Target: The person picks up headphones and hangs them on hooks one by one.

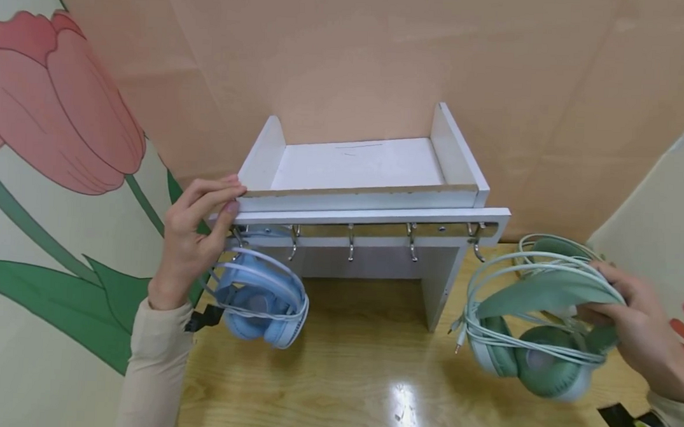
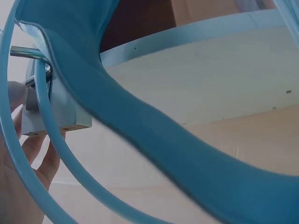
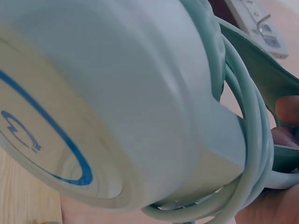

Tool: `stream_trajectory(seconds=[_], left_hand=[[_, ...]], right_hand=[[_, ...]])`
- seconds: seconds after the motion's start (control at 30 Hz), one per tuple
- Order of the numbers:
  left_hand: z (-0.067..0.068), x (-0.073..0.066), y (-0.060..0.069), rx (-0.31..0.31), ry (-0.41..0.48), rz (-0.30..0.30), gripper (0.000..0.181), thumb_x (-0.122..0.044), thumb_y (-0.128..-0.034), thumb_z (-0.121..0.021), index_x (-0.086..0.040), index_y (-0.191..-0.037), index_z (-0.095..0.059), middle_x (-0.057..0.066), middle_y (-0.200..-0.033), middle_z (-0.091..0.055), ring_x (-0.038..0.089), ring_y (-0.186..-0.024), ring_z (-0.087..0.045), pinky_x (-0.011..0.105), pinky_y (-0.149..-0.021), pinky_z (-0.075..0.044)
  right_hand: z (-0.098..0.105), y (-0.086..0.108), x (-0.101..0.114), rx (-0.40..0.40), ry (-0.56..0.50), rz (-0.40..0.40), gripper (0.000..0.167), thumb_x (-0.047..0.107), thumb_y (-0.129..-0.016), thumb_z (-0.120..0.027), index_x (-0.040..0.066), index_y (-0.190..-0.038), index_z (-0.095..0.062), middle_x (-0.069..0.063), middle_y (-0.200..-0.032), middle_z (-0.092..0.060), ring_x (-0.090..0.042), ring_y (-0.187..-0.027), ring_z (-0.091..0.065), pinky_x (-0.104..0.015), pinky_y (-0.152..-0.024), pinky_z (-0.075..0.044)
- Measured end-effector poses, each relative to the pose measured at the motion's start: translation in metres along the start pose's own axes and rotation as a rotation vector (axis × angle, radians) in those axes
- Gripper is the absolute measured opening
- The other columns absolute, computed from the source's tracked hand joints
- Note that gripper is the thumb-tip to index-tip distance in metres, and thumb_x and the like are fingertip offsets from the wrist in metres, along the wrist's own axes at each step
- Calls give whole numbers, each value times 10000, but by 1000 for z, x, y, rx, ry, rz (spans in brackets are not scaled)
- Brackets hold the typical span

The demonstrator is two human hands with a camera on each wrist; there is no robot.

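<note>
A white shelf (image 1: 355, 163) carries a rail of metal hooks (image 1: 376, 215) along its front. My left hand (image 1: 194, 236) holds the rail's left end, thumb in front and fingers over the top. From the leftmost hook hang blue headphones (image 1: 258, 292); their headband (image 2: 154, 126) fills much of the left wrist view. To the right of the shelf, my right hand (image 1: 636, 312) grips green headphones (image 1: 554, 344) by the headband, with their cable wound around them. One earcup (image 3: 107, 107) in the right wrist view partly blocks sight of that hand.
Behind the held pair, another green item with a pale cable (image 1: 564, 245) is partly hidden. Several more hooks (image 1: 351, 242) line the rail. The shelf stands on a wood-grain surface (image 1: 358, 367). A tulip-painted wall (image 1: 43, 226) is at the left, a pale wall (image 1: 663, 208) at the right.
</note>
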State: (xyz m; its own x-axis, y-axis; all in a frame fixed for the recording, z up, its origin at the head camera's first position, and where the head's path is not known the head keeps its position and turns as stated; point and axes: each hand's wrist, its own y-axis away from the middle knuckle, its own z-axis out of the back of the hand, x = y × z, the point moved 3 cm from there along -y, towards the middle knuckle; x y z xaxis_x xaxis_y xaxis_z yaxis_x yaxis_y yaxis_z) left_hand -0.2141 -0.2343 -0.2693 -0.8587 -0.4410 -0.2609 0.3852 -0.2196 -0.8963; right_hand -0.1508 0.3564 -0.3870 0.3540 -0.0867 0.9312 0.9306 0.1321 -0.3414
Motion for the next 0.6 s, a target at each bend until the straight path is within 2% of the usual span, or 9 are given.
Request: stream_trajectory(seconds=[0.13, 0.27, 0.43, 0.6], left_hand=[[0, -1, -1, 10, -28, 5, 221, 49, -964, -697, 36, -1163, -792, 230, -1225, -740, 315, -1248, -696, 254, -1084, -562], [-1, -1, -1, 0, -39, 0, 218, 47, -954, -704, 42, -1154, -791, 227, -1224, -750, 340, -1223, -707, 261, -1101, -560], [-2, -2, -1, -22, -30, -17, 185, -11, -984, -705, 58, -1134, -788, 247, -1200, -751, 335, -1203, -717, 252, -1087, -568], [-4, -3, -1, -51, -19, -29, 196, -81, -1012, -704, 71, -1102, -788, 264, -1168, -750, 345, -1183, -722, 257, -1080, -574]], right_hand=[[-3, 6, 5, 3, -3, -5, 303, -274, -954, -404, -13, -950, -559, -67, -673, -367, -269, -566, -316, -395, -442, -261], [-8, 10, 11, 28, -43, 19, 323, -284, -954, -386, -30, -982, -583, -63, -692, -373, -272, -562, -307, -406, -448, -262], [-15, 12, 18, 91, -146, 80, 372, -305, -952, -327, -47, -1030, -582, -69, -721, -352, -267, -559, -278, -400, -448, -242], [-21, 14, 24, 99, -185, 105, 432, -323, -933, -292, -70, -1110, -594, -62, -732, -329, -252, -551, -251, -383, -425, -231]])
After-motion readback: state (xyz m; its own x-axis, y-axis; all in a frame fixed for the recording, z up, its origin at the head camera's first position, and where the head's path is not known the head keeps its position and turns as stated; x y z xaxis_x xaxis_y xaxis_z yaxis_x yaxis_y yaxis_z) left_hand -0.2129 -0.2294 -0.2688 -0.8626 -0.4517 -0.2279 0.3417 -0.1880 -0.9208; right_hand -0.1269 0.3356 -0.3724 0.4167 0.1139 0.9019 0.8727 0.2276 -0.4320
